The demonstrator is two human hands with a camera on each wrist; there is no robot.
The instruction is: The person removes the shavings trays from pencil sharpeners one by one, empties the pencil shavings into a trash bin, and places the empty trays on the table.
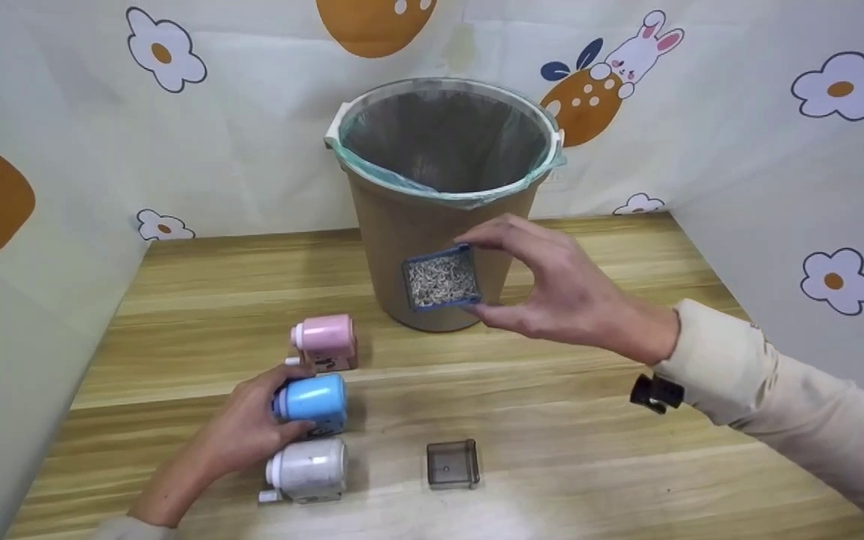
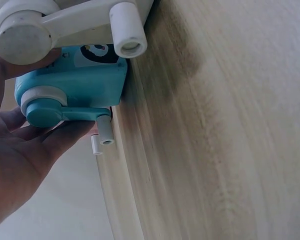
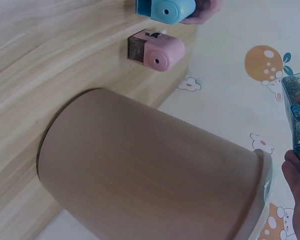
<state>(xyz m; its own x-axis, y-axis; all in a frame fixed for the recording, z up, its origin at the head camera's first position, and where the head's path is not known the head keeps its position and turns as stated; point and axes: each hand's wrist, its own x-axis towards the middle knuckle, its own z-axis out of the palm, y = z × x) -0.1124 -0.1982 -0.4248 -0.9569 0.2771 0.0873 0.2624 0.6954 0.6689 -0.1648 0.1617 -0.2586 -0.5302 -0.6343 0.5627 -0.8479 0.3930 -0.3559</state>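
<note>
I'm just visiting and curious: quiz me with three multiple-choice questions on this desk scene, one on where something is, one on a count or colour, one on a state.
1. Where does the empty dark drawer lie?
A. inside the bin
B. on the table, right of the white sharpener
C. on top of the pink sharpener

2. How many sharpeners stand in the row?
A. two
B. three
C. five

3. What state is the small blue drawer in the right hand?
A. full of shavings
B. empty
C. broken in half

Answers:
1 B, it lies on the wood beside the white sharpener.
2 B, pink sharpener, blue sharpener and white.
3 A, greyish shavings fill it, held in front of the brown bin; the left hand grips the blue sharpener.
</note>
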